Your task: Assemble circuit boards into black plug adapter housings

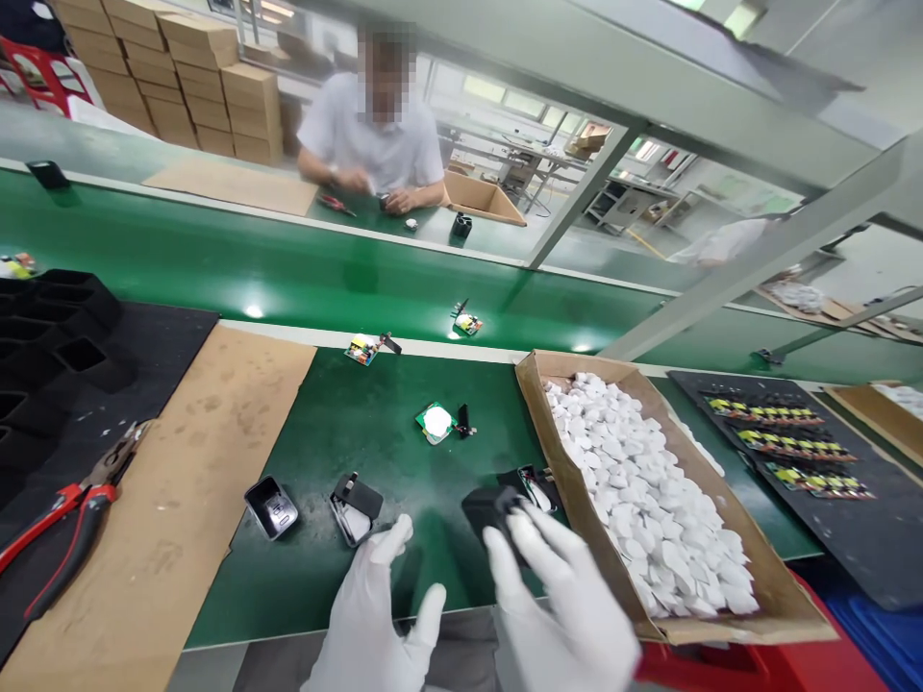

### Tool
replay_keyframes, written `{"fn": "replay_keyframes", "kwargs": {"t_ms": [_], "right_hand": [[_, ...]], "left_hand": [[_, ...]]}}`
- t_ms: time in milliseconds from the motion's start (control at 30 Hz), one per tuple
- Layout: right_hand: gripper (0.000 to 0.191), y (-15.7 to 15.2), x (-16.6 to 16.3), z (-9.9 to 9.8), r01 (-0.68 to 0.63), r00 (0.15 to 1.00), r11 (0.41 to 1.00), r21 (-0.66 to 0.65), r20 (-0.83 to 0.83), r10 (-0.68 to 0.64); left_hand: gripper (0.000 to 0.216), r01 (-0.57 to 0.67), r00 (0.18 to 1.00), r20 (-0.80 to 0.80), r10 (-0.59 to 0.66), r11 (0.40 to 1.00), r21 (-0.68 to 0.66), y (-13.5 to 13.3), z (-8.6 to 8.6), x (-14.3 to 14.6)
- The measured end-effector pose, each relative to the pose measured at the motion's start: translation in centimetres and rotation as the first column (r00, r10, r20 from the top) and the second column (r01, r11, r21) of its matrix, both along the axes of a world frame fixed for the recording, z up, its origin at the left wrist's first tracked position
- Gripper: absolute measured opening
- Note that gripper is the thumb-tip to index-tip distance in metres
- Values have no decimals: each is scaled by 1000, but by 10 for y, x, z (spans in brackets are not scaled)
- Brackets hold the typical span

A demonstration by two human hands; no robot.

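My left hand [371, 610], in a white glove, is empty with thumb and fingers apart. Just beyond its fingertips lies a black plastic housing [356, 514] with a white inside and a black piece across it. My right hand [566, 601], also gloved, grips a dark plastic housing [485, 514] that is blurred by motion. Behind that sits another black housing [535, 488] with white showing inside, close to the carton. Farther left an open black case [272, 507] stands on the green table. A circuit board [436, 423] with a round white pad lies in the middle.
A cardboard tray [537, 399] of white pieces stands at right; beyond it a black mat [775, 413] bears rows of boards. Red-handled pliers [79, 505] lie at left near black housings [58, 327]. Circuit boards [362, 348] sit at the belt's edge. A person [382, 144] works opposite.
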State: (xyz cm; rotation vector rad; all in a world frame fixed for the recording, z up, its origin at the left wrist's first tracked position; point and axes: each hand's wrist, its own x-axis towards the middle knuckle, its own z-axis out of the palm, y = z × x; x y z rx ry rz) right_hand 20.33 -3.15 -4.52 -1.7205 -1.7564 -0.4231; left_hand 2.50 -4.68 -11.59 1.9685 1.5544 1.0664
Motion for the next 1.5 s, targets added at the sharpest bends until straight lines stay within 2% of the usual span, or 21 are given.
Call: {"fn": "replay_keyframes", "kwargs": {"t_ms": [33, 133, 233, 400, 533, 667, 700, 733, 833, 867, 900, 967, 1033, 1067, 1133, 1233, 1267, 1367, 1433, 1500], "right_hand": [[19, 0, -2, -11, -52, 998, 999, -1, -45, 52], [16, 1, -8, -46, -80, 990, 997, 17, -119, 82], [16, 1, -10, -60, -70, 978, 998, 3, -199, 69], [14, -2, -12, -49, -14, 902, 1000, -12, -432, 7], [21, -9, -12, -31, 83, 759, 988, -128, -635, -145], [36, -20, -13, -12, 7, 630, 967, -253, -750, -201], [44, -22, -14, -9, -26, 566, 961, -274, -797, -212], [49, -23, -15, -6, -68, 462, 957, -282, -859, -220], [59, -23, -18, -4, -184, 14, 956, -227, -974, -228], [63, -22, -19, -4, -194, -96, 958, -213, -967, -235], [67, -21, -19, -4, -194, -151, 957, -216, -957, -246], [70, -19, -19, -4, -194, -188, 951, -240, -942, -277], [62, -18, -18, -6, -209, -189, 944, -256, -936, -296], [56, -18, -18, -7, -215, -163, 939, -269, -938, -306], [53, -18, -18, -11, -202, -19, 922, -329, -940, -339], [70, -16, -20, -15, -146, 207, 903, -403, -905, -371], [70, -15, -21, -15, -110, 252, 907, -406, -894, -370], [47, -10, -19, -7, 62, 319, 919, -390, -864, -389], [45, -9, -15, 3, 271, 415, 917, -291, -825, -384], [45, -9, -9, 12, 425, 604, 905, -9, -742, -291]], "left_hand": [[57, -15, 1000, 17, 15, 1000, -4, 0, 1, -1], [50, -20, 999, 34, 20, 1000, 12, 0, 5, -2], [46, -6, 1000, 19, 5, 999, 49, 2, 7, -2], [44, 7, 1000, -14, -6, 997, 76, 2, 6, -4], [44, 14, 1000, -7, -14, 999, 33, 1, 7, -6], [44, 9, 1000, -5, -9, 999, 49, 0, 7, -6], [44, 11, 1000, -10, -10, 998, 57, 0, 7, -5], [44, 13, 1000, -19, -11, 998, 63, 0, 6, -5], [43, 1, 999, -52, 2, 997, 72, 1, 7, -3], [42, -4, 998, -59, 9, 997, 80, 1, 8, -2], [40, -10, 998, -64, 16, 996, 93, 2, 9, -1], [38, -20, 997, -68, 28, 992, 123, 3, 12, 0], [38, -28, 997, -68, 38, 989, 143, 3, 15, 1], [38, -32, 997, -67, 42, 988, 149, 3, 15, 1], [37, -31, 997, -70, 42, 989, 147, 3, 16, 1], [37, -20, 997, -68, 31, 989, 148, 2, 16, 0], [37, -18, 998, -63, 27, 989, 146, 2, 15, 0], [39, -4, 998, -59, 11, 993, 115, 0, 12, -1], [42, 7, 998, -59, -2, 997, 82, -1, 11, -1], [43, 18, 999, -47, -16, 998, 62, -2, 10, -2]]}}
